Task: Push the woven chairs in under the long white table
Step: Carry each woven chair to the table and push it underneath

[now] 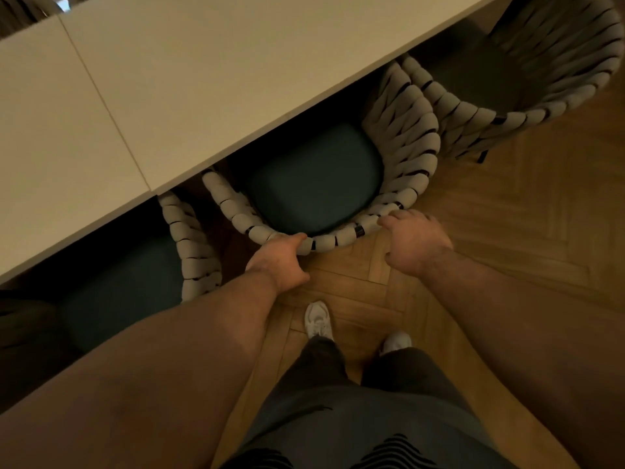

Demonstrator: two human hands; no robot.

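No readable text, labels, brands, numbers or signs anywhere in the frame. Nearest thing to a marking: black wavy print on shirt (389, 451), bottom centre of frame, partly cut off by the lower edge and not legible as letters or a logo.

1. Long white table (203, 79) — smooth, matt top.
2. Middle woven chair (409, 137) — thick pale cord, matt, over dark frame; seat cushion (314, 177) dark matt cloth.
3. Floor (524, 214): wood parquet, faint sheen.
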